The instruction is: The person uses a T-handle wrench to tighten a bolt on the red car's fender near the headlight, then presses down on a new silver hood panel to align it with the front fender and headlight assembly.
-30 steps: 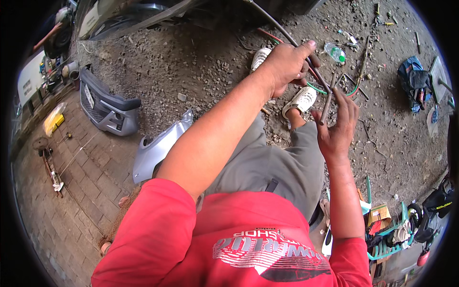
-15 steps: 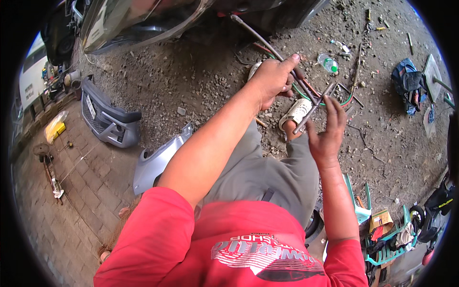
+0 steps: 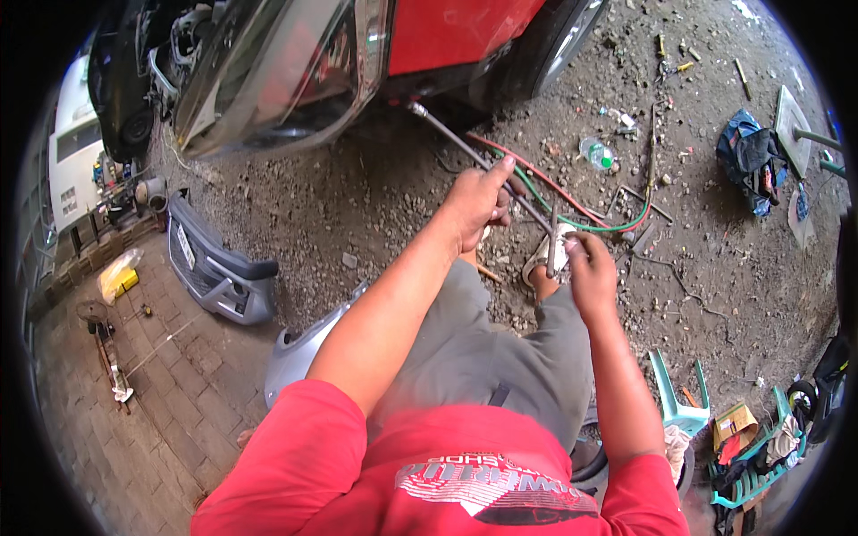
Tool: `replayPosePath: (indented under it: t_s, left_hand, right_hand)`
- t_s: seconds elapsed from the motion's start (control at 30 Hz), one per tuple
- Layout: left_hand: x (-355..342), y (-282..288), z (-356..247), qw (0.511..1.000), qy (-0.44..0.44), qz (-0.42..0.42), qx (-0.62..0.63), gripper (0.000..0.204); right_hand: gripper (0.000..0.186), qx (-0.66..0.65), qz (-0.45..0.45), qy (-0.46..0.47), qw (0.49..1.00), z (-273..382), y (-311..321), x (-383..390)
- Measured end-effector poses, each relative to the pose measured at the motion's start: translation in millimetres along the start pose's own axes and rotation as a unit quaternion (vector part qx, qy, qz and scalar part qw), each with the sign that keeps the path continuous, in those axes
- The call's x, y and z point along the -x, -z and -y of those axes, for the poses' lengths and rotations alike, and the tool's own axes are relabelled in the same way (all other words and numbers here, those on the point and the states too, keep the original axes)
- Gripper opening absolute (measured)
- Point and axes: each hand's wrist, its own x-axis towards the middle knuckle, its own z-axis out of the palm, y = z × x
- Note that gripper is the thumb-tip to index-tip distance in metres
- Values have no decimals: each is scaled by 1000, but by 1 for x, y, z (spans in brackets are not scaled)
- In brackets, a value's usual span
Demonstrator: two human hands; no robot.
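My left hand (image 3: 478, 201) is closed round a long dark metal rod (image 3: 445, 129) that slants across the picture, its silvery far end touching or very near the underside of the vehicle's red panel (image 3: 456, 27). A short crossbar (image 3: 554, 213) forms a T at the near end of the rod. My right hand (image 3: 590, 268) has its fingers curled on the crossbar's lower part. Red and green hoses (image 3: 617, 229) lie on the gravel behind the rod. My shoe, partly hidden, is below the crossbar.
A grey bumper (image 3: 219, 277) and silver panel (image 3: 299, 348) lie at left, near paving bricks (image 3: 179, 411). A wheel (image 3: 563, 54) is at top. A plastic bottle (image 3: 597, 154), blue bag (image 3: 746, 161), metal stand (image 3: 794, 134), wire (image 3: 679, 286) and teal plastic chairs (image 3: 679, 406) are at right.
My view has shifted, showing more of the vehicle and red panel. Both hands and the rod sit lower in the picture. My right hand's spread fingers have curled onto the crossbar.
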Motion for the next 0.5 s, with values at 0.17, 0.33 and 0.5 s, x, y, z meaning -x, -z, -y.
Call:
replayPosePath:
  t_s: [0.17, 0.33, 0.5]
  left_hand:
    - [-6, -1, 3, 1000, 6, -24, -11, 51]
    - [-10, 0, -10, 999, -6, -21, -25, 48]
    - [-4, 1, -10, 999, 24, -28, -21, 48]
  right_hand:
    - [38, -69, -19, 74, 995, 48, 2, -1]
    - [34, -594, 167, -316, 721, 35, -18, -35]
    - [33, 67, -96, 136, 984, 37, 2, 3]
